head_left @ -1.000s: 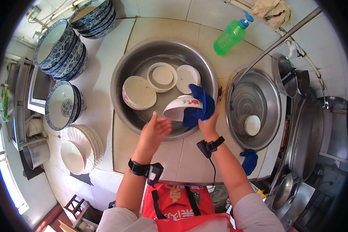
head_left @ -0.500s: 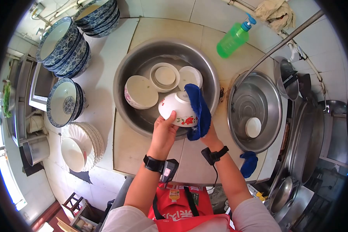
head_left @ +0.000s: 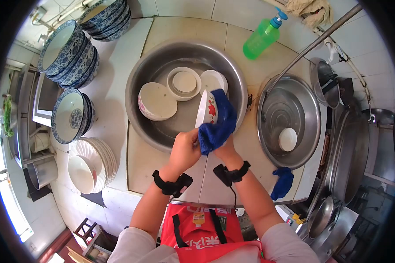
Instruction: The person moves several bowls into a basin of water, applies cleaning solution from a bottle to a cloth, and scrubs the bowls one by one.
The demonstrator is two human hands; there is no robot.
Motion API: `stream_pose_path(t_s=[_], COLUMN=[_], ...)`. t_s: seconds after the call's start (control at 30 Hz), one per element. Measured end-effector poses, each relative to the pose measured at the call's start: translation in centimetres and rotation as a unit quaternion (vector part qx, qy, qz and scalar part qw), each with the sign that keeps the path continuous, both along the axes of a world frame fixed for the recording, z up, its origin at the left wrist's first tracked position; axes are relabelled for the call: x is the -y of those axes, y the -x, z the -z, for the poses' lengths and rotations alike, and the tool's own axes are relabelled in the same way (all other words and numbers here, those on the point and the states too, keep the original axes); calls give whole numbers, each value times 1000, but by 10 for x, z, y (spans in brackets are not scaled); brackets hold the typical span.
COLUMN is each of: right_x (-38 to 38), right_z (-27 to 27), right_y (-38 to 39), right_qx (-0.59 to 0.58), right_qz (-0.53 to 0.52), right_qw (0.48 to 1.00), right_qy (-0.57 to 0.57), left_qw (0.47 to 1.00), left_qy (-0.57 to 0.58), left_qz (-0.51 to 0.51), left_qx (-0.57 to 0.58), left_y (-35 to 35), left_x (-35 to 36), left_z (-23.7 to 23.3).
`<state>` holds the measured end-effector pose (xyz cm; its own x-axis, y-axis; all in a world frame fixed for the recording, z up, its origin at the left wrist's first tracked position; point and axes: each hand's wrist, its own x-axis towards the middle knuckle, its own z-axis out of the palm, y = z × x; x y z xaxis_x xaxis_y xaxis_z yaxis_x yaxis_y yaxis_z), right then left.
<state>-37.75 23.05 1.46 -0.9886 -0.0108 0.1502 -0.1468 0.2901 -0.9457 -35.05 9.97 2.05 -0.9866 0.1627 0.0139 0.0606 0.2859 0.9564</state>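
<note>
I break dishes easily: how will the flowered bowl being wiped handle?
The bowl looks glazed ceramic, so probably rigid and breakable if dropped. Held on edge between left hand and blue cloth, it may slip if wet.

The white bowl (head_left: 207,109), with a red flower on its outer wall, stands on edge, rim facing left, raised above the near right part of the steel basin (head_left: 149,74). The blue cloth (head_left: 217,127), thick and rumpled, is pressed against the bowl's right side and bunches below its near edge.
</note>
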Motion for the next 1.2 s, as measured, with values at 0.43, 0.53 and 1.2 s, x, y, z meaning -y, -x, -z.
stream_pose_path(t_s=[0.43, 0.53, 1.2], right_x=[-44, -38, -15], right_z=[49, 62, 62], right_y=[31, 27, -34], right_qx=[460, 454, 401], right_qz=[-136, -85, -15], right_qw=[826, 805, 750], right_qy=[296, 372, 526], left_qw=[996, 994, 908], left_qy=[77, 107, -320], left_qz=[40, 7, -167], left_qx=[6, 20, 211], left_y=[-25, -34, -17], left_x=[-24, -27, 6], left_z=[-9, 2, -9])
